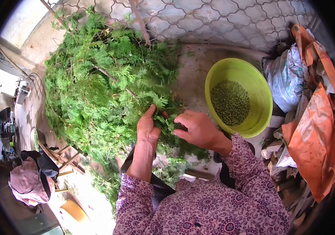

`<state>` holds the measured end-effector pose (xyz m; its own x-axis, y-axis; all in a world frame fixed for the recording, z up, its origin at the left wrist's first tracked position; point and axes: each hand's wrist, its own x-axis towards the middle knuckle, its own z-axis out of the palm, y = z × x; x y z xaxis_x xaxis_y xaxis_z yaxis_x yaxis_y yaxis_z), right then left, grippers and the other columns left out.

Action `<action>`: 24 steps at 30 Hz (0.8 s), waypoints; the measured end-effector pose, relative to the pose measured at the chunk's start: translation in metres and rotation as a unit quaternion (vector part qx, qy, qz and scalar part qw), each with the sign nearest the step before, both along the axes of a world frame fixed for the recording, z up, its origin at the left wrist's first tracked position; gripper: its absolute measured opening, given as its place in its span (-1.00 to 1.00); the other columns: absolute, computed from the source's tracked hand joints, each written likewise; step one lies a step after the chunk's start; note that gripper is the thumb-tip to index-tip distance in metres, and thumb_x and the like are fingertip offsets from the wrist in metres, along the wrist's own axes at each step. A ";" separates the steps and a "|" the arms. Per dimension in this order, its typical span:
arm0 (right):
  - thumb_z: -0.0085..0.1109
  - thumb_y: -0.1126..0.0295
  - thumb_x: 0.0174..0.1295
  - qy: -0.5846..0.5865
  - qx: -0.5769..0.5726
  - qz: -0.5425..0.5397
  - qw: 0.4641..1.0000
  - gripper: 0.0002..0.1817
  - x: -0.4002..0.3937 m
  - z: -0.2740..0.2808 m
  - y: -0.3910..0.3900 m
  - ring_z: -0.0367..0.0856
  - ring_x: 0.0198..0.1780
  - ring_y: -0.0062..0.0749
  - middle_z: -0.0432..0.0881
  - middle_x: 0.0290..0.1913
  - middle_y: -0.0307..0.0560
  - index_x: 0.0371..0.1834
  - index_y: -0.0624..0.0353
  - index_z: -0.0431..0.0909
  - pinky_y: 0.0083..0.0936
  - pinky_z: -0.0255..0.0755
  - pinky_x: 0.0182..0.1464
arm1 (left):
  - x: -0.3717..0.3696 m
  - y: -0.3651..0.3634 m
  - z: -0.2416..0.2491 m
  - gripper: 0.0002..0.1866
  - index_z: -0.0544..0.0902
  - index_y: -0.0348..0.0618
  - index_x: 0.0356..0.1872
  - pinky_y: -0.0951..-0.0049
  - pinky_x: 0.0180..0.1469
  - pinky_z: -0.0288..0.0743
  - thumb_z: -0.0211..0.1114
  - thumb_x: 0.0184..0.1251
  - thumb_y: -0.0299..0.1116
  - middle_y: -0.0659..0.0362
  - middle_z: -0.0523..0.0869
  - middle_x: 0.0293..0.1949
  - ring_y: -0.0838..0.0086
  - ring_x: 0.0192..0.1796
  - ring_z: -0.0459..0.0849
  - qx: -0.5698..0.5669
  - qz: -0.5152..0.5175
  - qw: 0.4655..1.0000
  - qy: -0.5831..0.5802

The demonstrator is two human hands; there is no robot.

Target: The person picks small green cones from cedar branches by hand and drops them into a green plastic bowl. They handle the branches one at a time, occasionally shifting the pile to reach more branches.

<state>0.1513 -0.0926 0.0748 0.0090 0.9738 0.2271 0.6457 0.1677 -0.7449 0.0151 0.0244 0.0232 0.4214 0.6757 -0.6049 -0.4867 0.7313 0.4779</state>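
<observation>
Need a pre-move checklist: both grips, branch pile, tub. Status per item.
1. Left grip at the branch pile: ok, in against its near right edge.
2. Right grip holding something: cannot tell, the fingertips are too unclear.
3. Tub upright: ok, open side up, to the right of the pile.
4. Small green pieces contained: ok, gathered on the tub's bottom, below the rim.
5. Right sleeve clear of the tub: cannot tell, it sits very near the rim in this one view.
6. Orange sheet clear of the tub: ok, a gap shows between them.
</observation>
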 end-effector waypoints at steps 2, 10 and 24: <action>0.29 0.37 -0.10 -0.020 -0.005 -0.024 1.000 -0.72 -0.002 -0.002 0.000 0.50 -0.45 -0.16 0.48 -0.44 -0.03 -0.30 0.19 0.51 -0.38 0.37 -0.40 | 0.000 -0.001 0.001 -0.86 0.49 -0.19 -0.20 0.34 -0.32 0.53 0.08 0.31 -0.38 0.14 0.57 -0.33 0.35 -0.37 0.54 -0.009 -0.002 1.000 0.001; 0.17 0.42 -0.06 -0.043 -0.012 -0.022 0.999 -0.73 -0.003 -0.016 0.005 0.49 -0.27 -0.01 0.50 -0.29 0.06 -0.23 0.19 0.48 -0.27 0.37 -0.25 | 0.000 -0.003 -0.005 -0.82 0.50 -0.22 -0.14 0.29 -0.20 0.53 0.08 0.30 -0.38 0.10 0.60 -0.25 0.30 -0.27 0.58 -0.006 -0.035 0.999 -0.035; 0.14 0.45 0.04 0.156 -0.056 -0.056 0.985 -0.86 0.026 -0.013 0.023 0.40 -0.57 -0.61 0.48 -0.62 -0.08 -0.43 0.33 0.49 -0.54 0.27 -0.51 | -0.007 -0.018 -0.002 -0.78 0.50 -0.20 -0.14 0.28 -0.22 0.55 0.17 0.25 -0.34 0.15 0.60 -0.31 0.36 -0.29 0.60 -0.005 -0.151 0.988 0.010</action>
